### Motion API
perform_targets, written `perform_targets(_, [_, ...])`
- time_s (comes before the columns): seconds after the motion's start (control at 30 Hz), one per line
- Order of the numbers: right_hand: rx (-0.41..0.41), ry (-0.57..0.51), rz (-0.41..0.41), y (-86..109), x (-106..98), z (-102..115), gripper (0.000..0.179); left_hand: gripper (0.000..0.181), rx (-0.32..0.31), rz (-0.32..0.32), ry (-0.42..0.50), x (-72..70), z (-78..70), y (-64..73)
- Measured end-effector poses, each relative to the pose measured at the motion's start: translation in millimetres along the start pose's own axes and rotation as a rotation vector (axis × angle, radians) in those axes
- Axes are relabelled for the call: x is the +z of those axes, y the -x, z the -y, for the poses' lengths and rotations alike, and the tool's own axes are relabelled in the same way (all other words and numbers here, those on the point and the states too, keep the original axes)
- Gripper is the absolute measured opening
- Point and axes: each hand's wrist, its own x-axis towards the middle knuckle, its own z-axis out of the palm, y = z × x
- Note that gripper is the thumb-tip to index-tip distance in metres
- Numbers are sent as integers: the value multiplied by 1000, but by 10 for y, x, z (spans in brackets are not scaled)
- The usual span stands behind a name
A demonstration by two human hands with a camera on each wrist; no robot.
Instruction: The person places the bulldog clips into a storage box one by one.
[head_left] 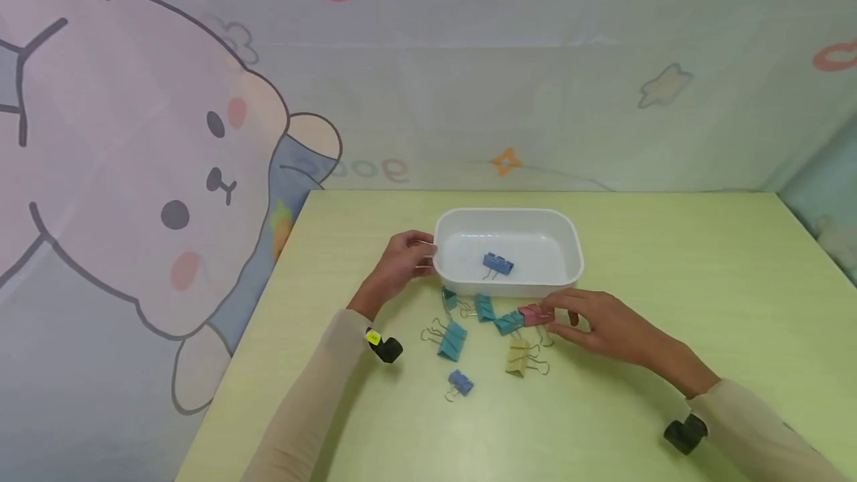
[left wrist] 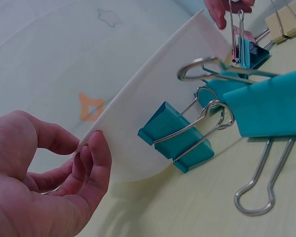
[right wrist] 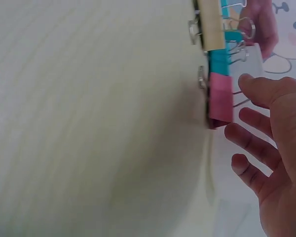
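My left hand (head_left: 400, 262) grips the left rim of a white plastic bin (head_left: 509, 290), thumb and fingertips pinching its edge in the left wrist view. One blue binder clip (head_left: 498, 263) lies inside the bin. Just in front of the bin, my right hand (head_left: 602, 324) is spread beside a pink binder clip (head_left: 534, 314), fingertips right at its end. In the right wrist view, thumb and fingers stand apart around that clip (right wrist: 221, 98). Several teal binder clips (head_left: 452, 341) lie to its left, one against it.
A yellow binder clip (head_left: 518, 357) and a small blue binder clip (head_left: 460, 381) lie nearer on the light green table (head_left: 669, 259). Behind the table hangs a cloth (head_left: 469, 95) with cartoon prints. Black wrist cameras (head_left: 686, 434) sit on both sleeves.
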Motion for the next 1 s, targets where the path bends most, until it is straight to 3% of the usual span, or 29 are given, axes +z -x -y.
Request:
perform_targets(0.23, [109, -19, 52, -27, 186, -105, 36, 38, 2, -1, -2, -14, 7, -7])
perform_targets(0.67, [45, -27, 0, -65, 241, -170, 24, 40, 10, 15, 4, -11, -7, -4])
perform_targets(1.0, [20, -77, -18, 2, 115, -111, 35, 40, -11, 1, -10, -8, -5, -4])
